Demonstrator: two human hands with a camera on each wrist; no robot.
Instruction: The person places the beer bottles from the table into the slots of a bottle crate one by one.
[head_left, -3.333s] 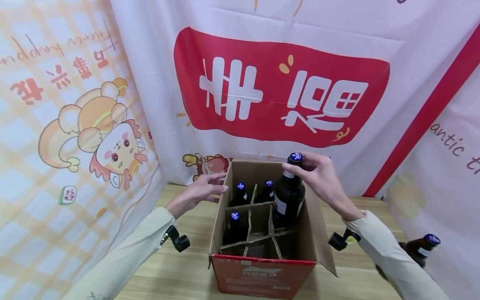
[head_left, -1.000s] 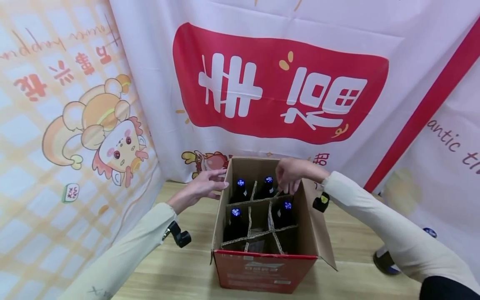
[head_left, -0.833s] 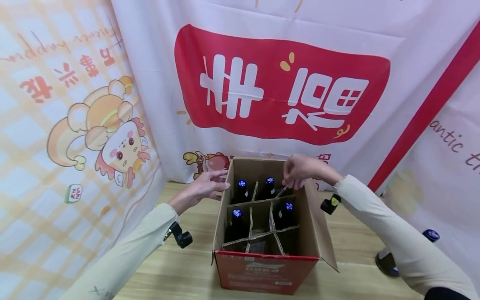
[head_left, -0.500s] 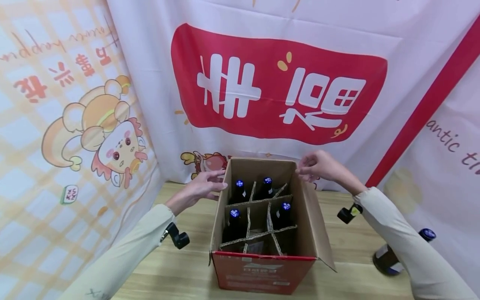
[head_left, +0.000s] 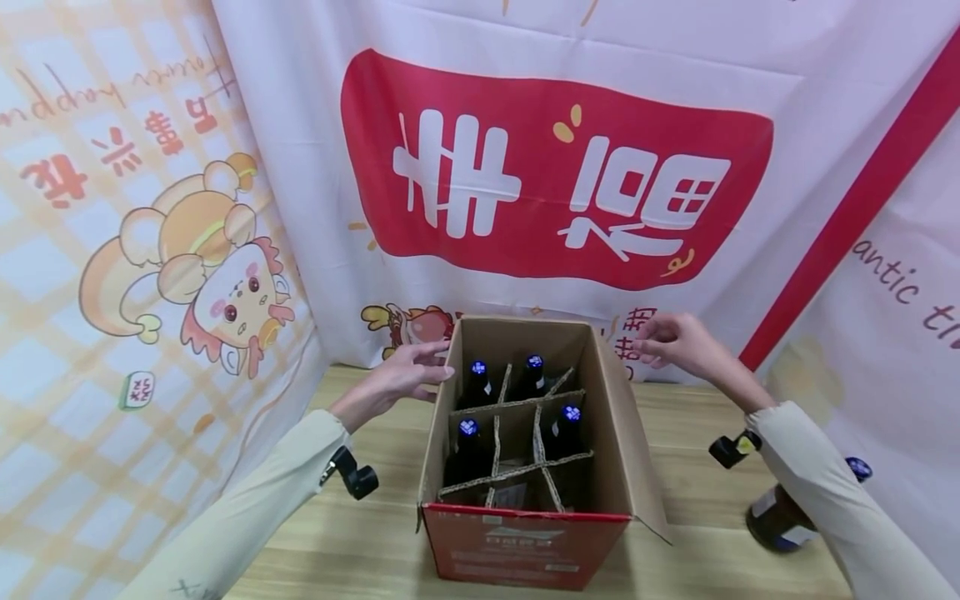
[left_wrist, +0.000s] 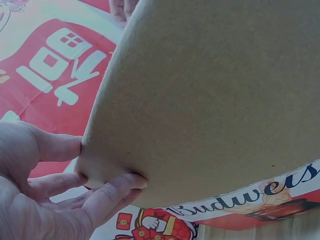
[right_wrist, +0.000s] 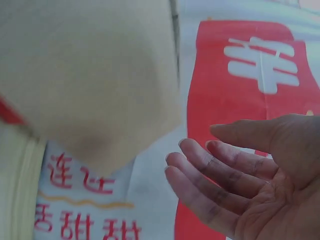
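Note:
An open cardboard box with a red printed front stands on the table. Inside, brown dividers split it into cells. Several dark beer bottles with blue caps stand upright there, including the back left bottle, the left bottle and the right bottle. At the left rim, my left hand holds the box edge; the left wrist view shows its fingertips pressing the outward flap. My right hand hovers beyond the right flap, holding nothing, fingers loosely bent.
Another dark bottle stands on the wooden table at the right, partly behind my right forearm. A printed cloth hangs behind the box, and another cloth rises at the left.
My right hand has lowered a bottle into a right cell, let go of it, reached into the back of the box, then withdrawn to the right. My left hand has stayed at the rim.

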